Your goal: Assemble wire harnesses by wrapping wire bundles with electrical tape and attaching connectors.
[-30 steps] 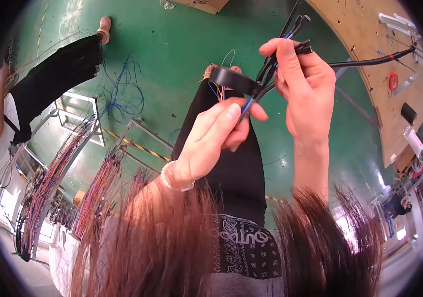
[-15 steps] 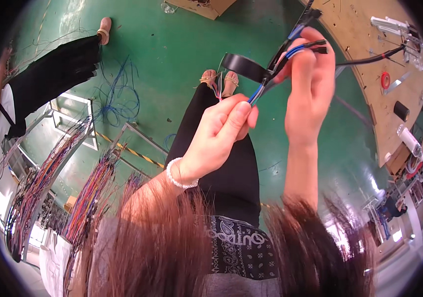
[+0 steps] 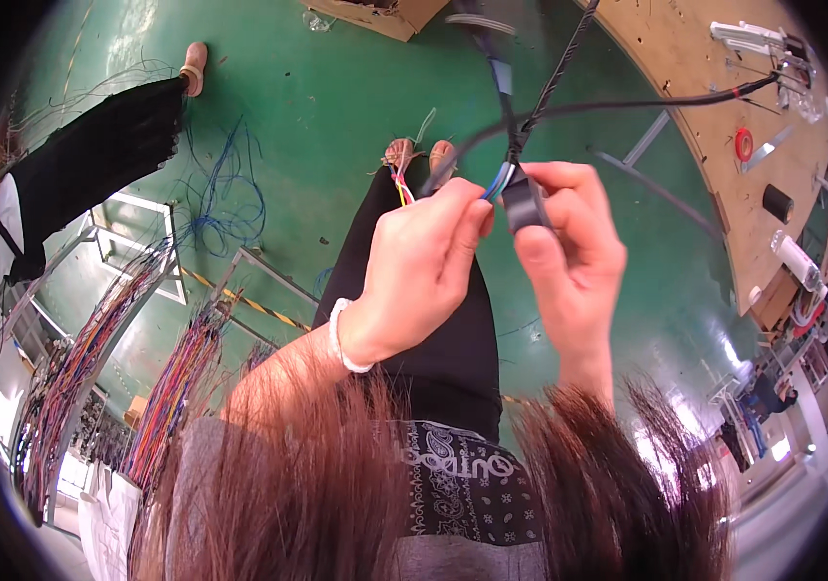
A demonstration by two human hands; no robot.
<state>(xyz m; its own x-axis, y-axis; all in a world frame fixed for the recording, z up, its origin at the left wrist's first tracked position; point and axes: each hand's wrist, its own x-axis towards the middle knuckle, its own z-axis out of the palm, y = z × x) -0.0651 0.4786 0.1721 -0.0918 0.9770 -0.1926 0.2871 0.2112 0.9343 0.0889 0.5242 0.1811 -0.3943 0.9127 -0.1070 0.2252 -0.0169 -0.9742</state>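
Note:
My left hand [image 3: 412, 271] is closed in a pinch on a bundle of thin wires [image 3: 498, 181], blue and white ones among them. Red and yellow wire ends [image 3: 401, 186] stick out on the hand's far side. In my right hand [image 3: 579, 257] is a roll of black tape [image 3: 525, 201], its fingers and thumb wrapped around it right beside the bundle. Just beyond, the bundle meets tape-wrapped black branches [image 3: 557, 76], which run up and away. A long black cable [image 3: 646, 103] crosses behind them toward the board on the right.
A wooden board [image 3: 671, 58] on the right carries white fixtures [image 3: 748, 39], a red tape roll [image 3: 744, 144] and a black roll [image 3: 778, 203]. Racks of colourful wires [image 3: 177, 373] stand at left. Blue wire [image 3: 230, 198] lies on the green floor near another person's leg [image 3: 94, 155].
My right hand has come down from the upper wire branches and now grips the tape roll, which hung loose before. The branches have swung, and the left hand keeps its pinch.

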